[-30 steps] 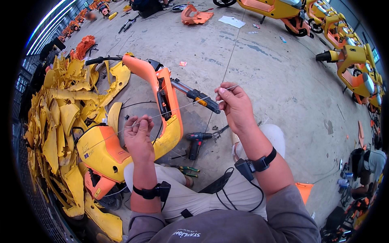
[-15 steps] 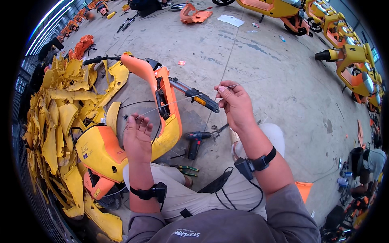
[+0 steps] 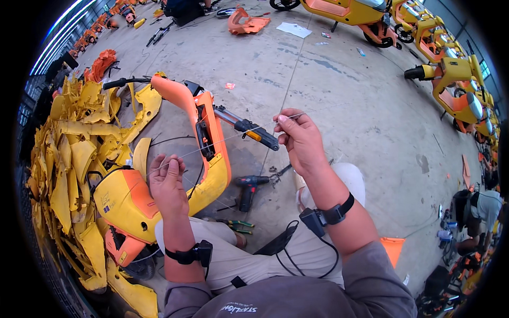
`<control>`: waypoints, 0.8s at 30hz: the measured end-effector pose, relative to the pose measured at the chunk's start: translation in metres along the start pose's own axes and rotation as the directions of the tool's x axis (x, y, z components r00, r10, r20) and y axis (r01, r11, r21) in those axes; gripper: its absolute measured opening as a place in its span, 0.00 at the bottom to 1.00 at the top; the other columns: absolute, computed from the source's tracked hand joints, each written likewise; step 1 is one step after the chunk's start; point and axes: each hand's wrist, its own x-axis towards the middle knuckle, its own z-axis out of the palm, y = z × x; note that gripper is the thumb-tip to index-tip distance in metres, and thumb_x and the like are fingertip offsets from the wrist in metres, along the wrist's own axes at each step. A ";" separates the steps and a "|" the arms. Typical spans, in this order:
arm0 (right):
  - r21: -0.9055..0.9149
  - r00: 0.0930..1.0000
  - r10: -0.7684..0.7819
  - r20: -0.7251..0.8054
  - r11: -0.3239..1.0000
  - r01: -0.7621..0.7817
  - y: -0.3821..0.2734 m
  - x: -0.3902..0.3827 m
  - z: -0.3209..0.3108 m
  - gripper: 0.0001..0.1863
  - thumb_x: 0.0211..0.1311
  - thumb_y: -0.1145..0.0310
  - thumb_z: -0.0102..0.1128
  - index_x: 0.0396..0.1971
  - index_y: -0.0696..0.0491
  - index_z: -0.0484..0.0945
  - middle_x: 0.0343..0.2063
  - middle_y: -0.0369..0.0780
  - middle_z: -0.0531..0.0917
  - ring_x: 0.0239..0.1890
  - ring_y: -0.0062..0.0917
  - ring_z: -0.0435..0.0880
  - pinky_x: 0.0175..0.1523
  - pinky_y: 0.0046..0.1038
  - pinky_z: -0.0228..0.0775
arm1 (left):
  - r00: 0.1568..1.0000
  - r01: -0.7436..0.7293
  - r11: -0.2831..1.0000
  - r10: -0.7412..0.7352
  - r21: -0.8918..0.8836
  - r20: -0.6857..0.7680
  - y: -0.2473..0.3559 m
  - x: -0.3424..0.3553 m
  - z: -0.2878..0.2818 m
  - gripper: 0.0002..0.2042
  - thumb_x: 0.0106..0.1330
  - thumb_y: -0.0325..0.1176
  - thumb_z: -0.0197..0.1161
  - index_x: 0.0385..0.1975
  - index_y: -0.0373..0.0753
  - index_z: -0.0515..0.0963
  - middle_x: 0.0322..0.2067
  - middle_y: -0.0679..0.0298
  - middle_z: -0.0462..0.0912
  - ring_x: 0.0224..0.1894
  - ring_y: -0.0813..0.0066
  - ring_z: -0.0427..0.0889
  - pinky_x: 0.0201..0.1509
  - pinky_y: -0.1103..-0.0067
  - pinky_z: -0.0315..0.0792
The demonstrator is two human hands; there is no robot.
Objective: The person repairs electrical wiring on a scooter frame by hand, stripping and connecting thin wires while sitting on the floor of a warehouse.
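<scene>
A thin metal wire [image 3: 225, 139] runs slantwise between my hands, looking like a bare inner cable. My left hand [image 3: 169, 185] pinches it at the lower left, thumb against fingers, above the yellow body of a scooter. Higher and to the right, my right hand [image 3: 301, 139] pinches the wire between thumb and fingers, and a faint free length runs on past it. Under the wire lies a partly stripped orange and yellow scooter [image 3: 217, 172] on its side, its fork [image 3: 257, 133] pointing right without a wheel.
A cordless drill [image 3: 248, 190] and green-handled pliers [image 3: 236, 226] lie on the floor before my knees. Broken yellow panels [image 3: 66, 175] are heaped at the left. Parked scooters [image 3: 461, 95] line the right side. An orange shell [image 3: 248, 22] lies farther off; a person [image 3: 183, 9] is beyond.
My left hand has closed from loosely spread fingers to a pinch on the wire, hiding the small dark piece seen by its fingertips. The right hand keeps its pinch. The view has shifted slightly.
</scene>
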 end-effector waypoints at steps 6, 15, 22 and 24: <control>-0.005 0.999 0.024 0.026 1.000 -0.024 0.005 -0.002 0.004 0.11 0.61 0.73 0.61 0.42 0.56 0.73 0.37 0.39 0.82 0.33 0.17 0.79 0.31 0.16 0.68 | 0.990 -0.011 1.000 0.015 -0.027 0.138 -0.008 -0.006 0.003 0.15 0.65 0.24 0.61 0.51 0.39 0.69 0.42 0.64 0.81 0.46 0.75 0.79 0.50 0.80 0.74; -0.008 0.999 -0.042 0.013 0.999 0.042 0.000 0.003 -0.004 0.11 0.62 0.73 0.60 0.43 0.57 0.73 0.37 0.41 0.82 0.33 0.18 0.79 0.31 0.17 0.68 | 0.990 0.135 0.977 -0.126 -0.162 0.064 0.006 0.002 -0.003 0.10 0.70 0.33 0.57 0.47 0.39 0.72 0.39 0.65 0.79 0.42 0.75 0.79 0.48 0.77 0.75; -0.003 0.999 -0.043 0.011 0.999 0.043 -0.003 0.001 -0.002 0.12 0.62 0.73 0.60 0.44 0.57 0.73 0.38 0.41 0.81 0.34 0.18 0.79 0.31 0.17 0.68 | 0.991 0.126 0.981 -0.117 -0.150 0.068 0.002 0.006 -0.012 0.11 0.68 0.30 0.59 0.47 0.39 0.72 0.38 0.65 0.80 0.40 0.77 0.80 0.48 0.78 0.75; 0.002 0.999 -0.033 0.009 0.999 0.033 -0.002 0.001 -0.002 0.12 0.62 0.73 0.60 0.44 0.57 0.73 0.38 0.41 0.81 0.34 0.19 0.79 0.31 0.17 0.68 | 0.997 0.082 0.995 -0.081 -0.062 0.018 0.006 0.003 -0.004 0.14 0.66 0.27 0.60 0.51 0.38 0.70 0.38 0.63 0.81 0.41 0.75 0.81 0.48 0.79 0.76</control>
